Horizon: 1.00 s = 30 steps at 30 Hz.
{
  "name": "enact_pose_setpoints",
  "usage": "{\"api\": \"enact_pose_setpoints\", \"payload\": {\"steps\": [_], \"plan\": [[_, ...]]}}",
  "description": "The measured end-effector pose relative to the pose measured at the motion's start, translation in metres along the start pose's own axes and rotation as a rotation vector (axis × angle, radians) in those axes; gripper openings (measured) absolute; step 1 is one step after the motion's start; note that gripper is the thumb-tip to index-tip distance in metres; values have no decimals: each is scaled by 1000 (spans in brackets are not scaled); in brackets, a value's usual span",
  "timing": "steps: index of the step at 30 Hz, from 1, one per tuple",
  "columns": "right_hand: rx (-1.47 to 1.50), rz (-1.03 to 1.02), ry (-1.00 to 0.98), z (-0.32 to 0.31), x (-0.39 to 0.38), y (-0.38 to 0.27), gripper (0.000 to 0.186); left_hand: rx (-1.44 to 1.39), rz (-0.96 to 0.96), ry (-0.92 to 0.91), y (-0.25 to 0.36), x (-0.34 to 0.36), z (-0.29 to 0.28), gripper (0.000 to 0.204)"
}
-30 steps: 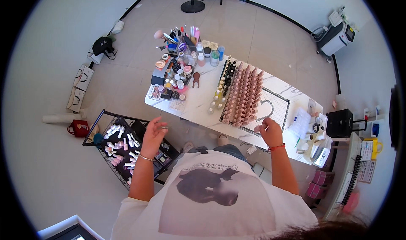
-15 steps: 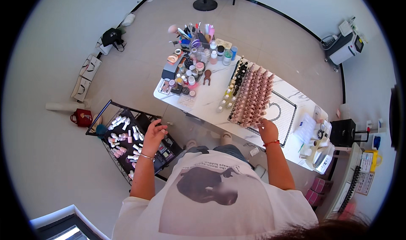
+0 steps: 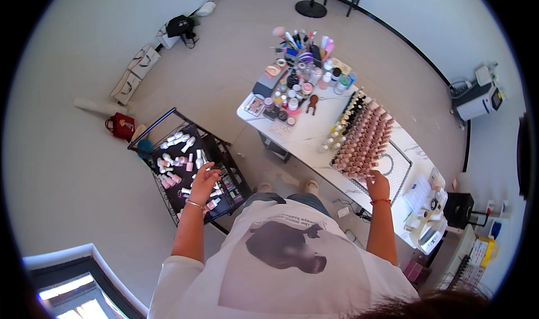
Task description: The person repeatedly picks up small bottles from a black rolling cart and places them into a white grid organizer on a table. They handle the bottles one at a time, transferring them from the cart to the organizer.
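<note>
On the white marbled table (image 3: 307, 146), pinkish-brown-capped nail polish bottles (image 3: 368, 133) stand in tight rows. At their near corner my right hand (image 3: 379, 187), with a red bracelet at its wrist, has its fingers closed at a nail polish bottle; the fingertips are partly hidden among the caps. My left hand (image 3: 204, 186) hovers by the right side of the black trolley (image 3: 209, 145), fingers loosely bent and apart, holding nothing. White and pink nail polish bottles (image 3: 178, 160) lie and stand on the trolley's top, a few of them behind that hand.
Jars, bottles and brushes (image 3: 297, 77) crowd the table's far left end. Dark- and yellow-toned bottles (image 3: 343, 122) border the rows. A patterned mat (image 3: 400, 164), clear plastic packaging (image 3: 416, 194) and a beige tray (image 3: 429, 229) lie to the right. A red bag (image 3: 120, 126) is beyond the trolley.
The whole view has swung, so table and trolley sit further right in the picture. My left hand is now closer over the trolley's bottles. My right hand stays at the rows' near corner.
</note>
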State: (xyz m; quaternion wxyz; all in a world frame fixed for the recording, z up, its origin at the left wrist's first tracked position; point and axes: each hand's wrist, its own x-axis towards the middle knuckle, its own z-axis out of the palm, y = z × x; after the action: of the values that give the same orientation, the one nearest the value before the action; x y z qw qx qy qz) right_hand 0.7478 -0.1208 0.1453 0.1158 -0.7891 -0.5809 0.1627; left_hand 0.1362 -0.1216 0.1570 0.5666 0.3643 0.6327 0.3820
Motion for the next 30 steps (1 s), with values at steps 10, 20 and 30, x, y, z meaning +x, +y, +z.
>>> {"api": "enact_pose_setpoints", "payload": {"steps": [10, 20, 30], "plan": [[-75, -2, 157, -19, 8, -40, 18, 174, -390, 391, -135, 8, -124, 37], [123, -255, 127, 27, -24, -156, 8, 709, -187, 540, -195, 74, -168, 44], [138, -146, -57, 30, -42, -170, 11, 1050, -411, 476, -146, 131, -152, 46]]}}
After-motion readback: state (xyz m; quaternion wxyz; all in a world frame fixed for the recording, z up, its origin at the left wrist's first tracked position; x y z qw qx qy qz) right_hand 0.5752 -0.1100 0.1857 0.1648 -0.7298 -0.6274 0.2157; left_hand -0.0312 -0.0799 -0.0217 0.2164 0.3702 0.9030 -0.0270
